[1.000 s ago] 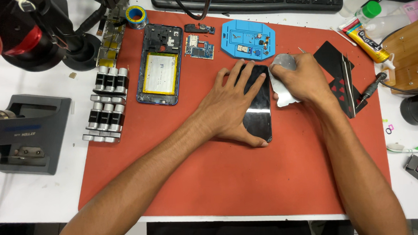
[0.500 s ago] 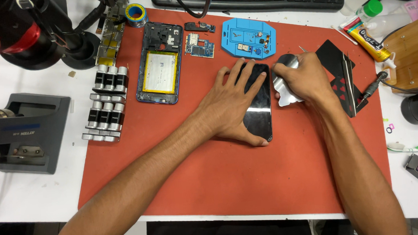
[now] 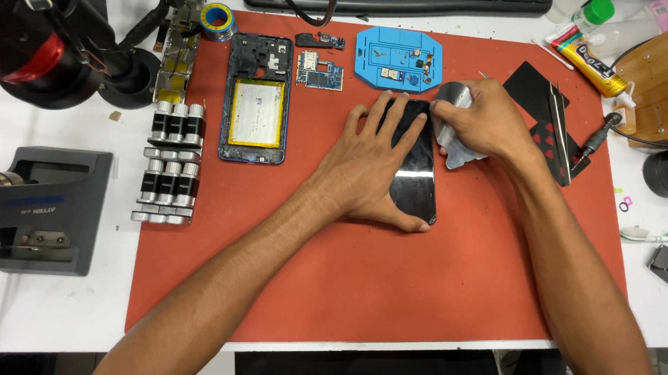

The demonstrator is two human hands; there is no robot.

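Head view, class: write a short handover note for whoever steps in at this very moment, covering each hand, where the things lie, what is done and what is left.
Left hand: flat on the black phone screen, pinning it to the red mat.
Right hand: grips a thin silvery sheet against the screen's right edge.
Nearby: opened phone frame with battery, small circuit board, blue parts tray, tweezers.
Done: the phone lies dismantled, parts laid out.
Left: the screen and sheet are still in hand; parts remain unassembled.

The red mat lies bare toward the near edge; blue tray and opened phone frame crowd the far side.
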